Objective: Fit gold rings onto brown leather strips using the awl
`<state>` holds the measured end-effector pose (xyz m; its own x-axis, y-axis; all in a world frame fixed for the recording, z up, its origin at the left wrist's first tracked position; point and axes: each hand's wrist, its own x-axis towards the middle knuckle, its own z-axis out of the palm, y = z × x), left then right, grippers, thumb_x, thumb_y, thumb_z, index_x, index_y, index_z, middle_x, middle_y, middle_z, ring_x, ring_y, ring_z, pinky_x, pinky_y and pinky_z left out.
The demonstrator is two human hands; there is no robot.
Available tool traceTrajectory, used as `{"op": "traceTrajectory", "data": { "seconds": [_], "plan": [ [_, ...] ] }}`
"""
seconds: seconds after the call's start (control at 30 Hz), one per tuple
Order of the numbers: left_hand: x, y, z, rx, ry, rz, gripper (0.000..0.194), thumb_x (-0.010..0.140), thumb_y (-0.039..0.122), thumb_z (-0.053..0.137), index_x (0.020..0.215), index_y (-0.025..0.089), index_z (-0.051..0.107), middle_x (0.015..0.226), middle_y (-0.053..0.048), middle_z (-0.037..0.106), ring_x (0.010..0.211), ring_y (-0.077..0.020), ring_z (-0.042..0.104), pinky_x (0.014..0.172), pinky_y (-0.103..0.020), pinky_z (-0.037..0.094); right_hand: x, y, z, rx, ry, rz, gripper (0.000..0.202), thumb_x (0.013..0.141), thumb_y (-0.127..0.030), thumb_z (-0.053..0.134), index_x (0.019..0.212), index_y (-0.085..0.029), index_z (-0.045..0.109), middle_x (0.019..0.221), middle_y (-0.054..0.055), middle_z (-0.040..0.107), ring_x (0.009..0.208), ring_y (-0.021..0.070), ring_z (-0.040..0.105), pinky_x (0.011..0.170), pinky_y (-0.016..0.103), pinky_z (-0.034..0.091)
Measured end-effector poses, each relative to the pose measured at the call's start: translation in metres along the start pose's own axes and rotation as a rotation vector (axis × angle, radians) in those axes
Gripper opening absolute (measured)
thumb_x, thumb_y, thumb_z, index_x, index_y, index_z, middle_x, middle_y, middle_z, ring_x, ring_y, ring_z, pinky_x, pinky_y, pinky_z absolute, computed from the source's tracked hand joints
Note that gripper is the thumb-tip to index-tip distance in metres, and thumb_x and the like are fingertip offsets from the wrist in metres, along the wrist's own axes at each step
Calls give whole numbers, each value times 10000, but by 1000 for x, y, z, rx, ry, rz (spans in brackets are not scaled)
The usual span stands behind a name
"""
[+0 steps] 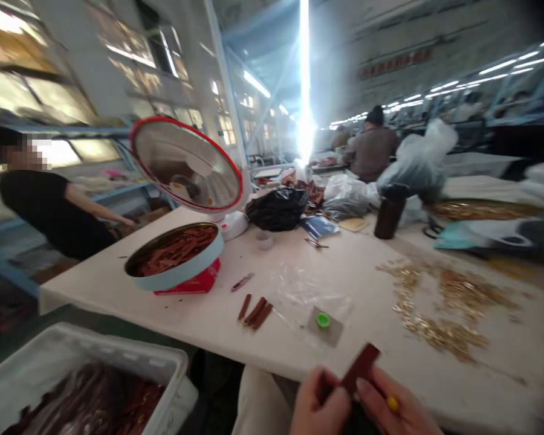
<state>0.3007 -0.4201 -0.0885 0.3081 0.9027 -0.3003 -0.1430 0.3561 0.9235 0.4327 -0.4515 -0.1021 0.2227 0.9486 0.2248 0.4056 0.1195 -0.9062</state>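
White plastic crate (180, 368), lower left, beside the bench (88, 281): dark brown pieces inside. Round pale-blue tray (185, 272), on a red box (188, 287): filled with brown strips (176, 251). Short strips (256, 312): loose on the bench. Left hand (320, 402): fingers closed on the brown strip (361, 367), held slanting at the bench's near edge. Right hand (392, 402): fingertips touching the brown strip, grip unclear; small yellow knob (392, 403) among the fingers. Gold-coloured pieces (456, 296): scattered heaps.
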Motion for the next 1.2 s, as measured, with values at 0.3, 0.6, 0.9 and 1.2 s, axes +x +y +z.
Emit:
{"op": "traceTrajectory", "data": {
  "seconds": [0.3, 0.6, 0.9, 1.2],
  "plan": [
    [33, 22, -10, -242, 58, -58, 255, 644, 309, 677, 699, 170, 471, 483, 113, 323, 403, -19, 193, 404, -171, 119, 39, 1, -48, 202, 360, 50, 397, 927, -453, 352, 644, -203, 474, 526, -33, 456, 514, 127, 420, 496, 222, 346],
    [55, 17, -23, -236, 182, -116, 228, 654, 296, 646, 701, 181, 456, 453, 116, 313, 392, -19, 233, 405, -182, 111, 97, 15, -3, 160, 257, -25, 394, 929, -417, 360, 616, -198, 455, 551, -30, 454, 526, 129, 429, 511, 233, 336],
    [74, 4, -32, -170, 193, -135, 339, 633, 434, 678, 671, 169, 471, 465, 112, 308, 394, -16, 208, 415, -193, 94, 114, 39, 9, 96, 178, -18, 392, 928, -423, 355, 621, -201, 455, 559, -26, 459, 537, 135, 442, 525, 236, 345],
    [77, 3, -34, -121, 191, -146, 367, 613, 472, 687, 643, 171, 480, 483, 101, 339, 386, -16, 221, 398, -178, 112, 110, 32, 7, 92, 209, 28, 404, 922, -453, 361, 623, -201, 463, 556, -21, 460, 537, 142, 438, 526, 245, 342]
  ]
}}
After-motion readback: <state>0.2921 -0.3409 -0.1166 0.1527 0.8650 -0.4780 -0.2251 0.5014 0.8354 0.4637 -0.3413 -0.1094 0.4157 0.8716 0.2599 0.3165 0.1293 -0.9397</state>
